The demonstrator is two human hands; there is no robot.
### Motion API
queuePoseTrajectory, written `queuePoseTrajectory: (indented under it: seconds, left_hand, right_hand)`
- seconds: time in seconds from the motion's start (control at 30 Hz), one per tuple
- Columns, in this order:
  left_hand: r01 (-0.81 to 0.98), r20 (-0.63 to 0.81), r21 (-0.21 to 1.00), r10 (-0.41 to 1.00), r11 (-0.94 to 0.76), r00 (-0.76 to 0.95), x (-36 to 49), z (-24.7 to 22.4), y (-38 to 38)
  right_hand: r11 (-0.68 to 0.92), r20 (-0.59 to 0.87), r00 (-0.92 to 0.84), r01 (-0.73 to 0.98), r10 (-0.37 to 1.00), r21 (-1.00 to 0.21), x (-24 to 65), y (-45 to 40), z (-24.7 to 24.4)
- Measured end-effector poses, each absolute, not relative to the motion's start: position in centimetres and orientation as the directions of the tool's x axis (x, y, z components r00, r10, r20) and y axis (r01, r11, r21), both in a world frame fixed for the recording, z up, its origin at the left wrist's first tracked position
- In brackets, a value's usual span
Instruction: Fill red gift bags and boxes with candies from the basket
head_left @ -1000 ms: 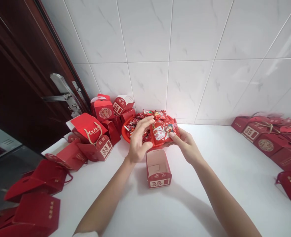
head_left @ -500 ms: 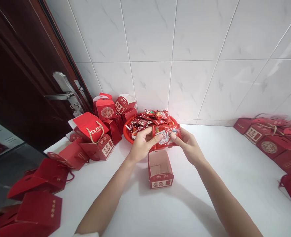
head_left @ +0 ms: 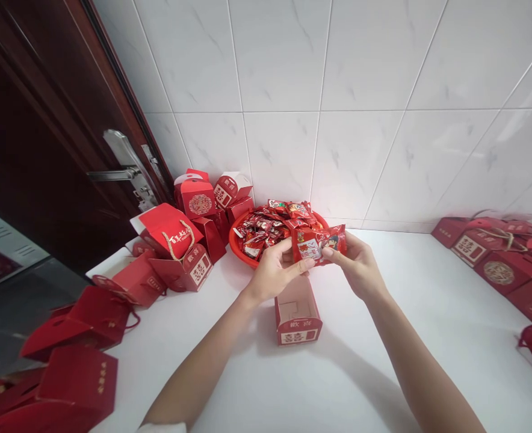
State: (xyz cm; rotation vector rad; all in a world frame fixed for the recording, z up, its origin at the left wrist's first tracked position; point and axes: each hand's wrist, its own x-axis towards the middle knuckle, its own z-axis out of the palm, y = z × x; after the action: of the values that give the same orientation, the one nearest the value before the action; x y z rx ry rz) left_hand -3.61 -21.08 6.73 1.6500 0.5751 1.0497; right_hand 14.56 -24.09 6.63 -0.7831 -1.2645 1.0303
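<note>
Between my two hands is a red candy packet (head_left: 310, 248) with a white printed label and a small cartoon figure. My left hand (head_left: 275, 269) grips its left end, thumb on the front. My right hand (head_left: 357, 264) pinches the right side, its thumb pressed on the print. Just below the packet, an open red gift box (head_left: 298, 319) with a pale inside stands on the white table; its visible inside holds nothing. Behind my hands sits a red basin (head_left: 239, 249) heaped with small wrapped candies (head_left: 263, 228).
Several red gift boxes (head_left: 189, 264) crowd the left side, some with rope handles, reaching down to a dark red box (head_left: 79, 385). More red boxes (head_left: 496, 264) line the right. A tiled wall (head_left: 284, 144) closes the back, and a dark door (head_left: 58, 90) stands at the left.
The packet has shifted slightly right and is now tilted, its right end higher. My left thumb has slid to its lower edge. The whole view has moved a little.
</note>
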Motion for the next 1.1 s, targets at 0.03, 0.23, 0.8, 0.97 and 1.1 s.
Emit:
queuePoseTrajectory:
  seconds: [0.03, 0.23, 0.8, 0.97, 1.1]
  left_hand:
    - [-0.104, 0.363, 0.926, 0.784, -0.362, 0.503, -3.9, 6.8, -20.8]
    - [0.139, 0.534, 0.823, 0.834, -0.55, 0.136, -7.9, 6.5, -16.1]
    - [0.429, 0.494, 0.779, 0.869, -0.457, 0.029, -11.1, 5.1, -12.1]
    - [0.225, 0.476, 0.856, 0.88, -0.466, 0.013, -10.6, 5.5, -12.5]
    - [0.106, 0.461, 0.88, 0.887, -0.462, 0.041, -9.9, 6.0, -13.2]
  right_hand:
    - [0.364, 0.366, 0.027, -0.183, 0.93, -0.913, 14.5, -24.0, 6.7]
    - [0.357, 0.274, 0.318, -0.239, 0.908, -0.903, 15.7, -23.8, 7.3]
    - [0.421, 0.355, 0.334, -0.152, 0.873, -0.894, 16.6, -23.9, 7.4]
    - [0.385, 0.326, 0.314, -0.151, 0.892, -0.91, 16.3, -23.8, 7.3]
    - [0.366, 0.314, 0.301, -0.134, 0.9, -0.921, 16.0, -23.7, 7.2]
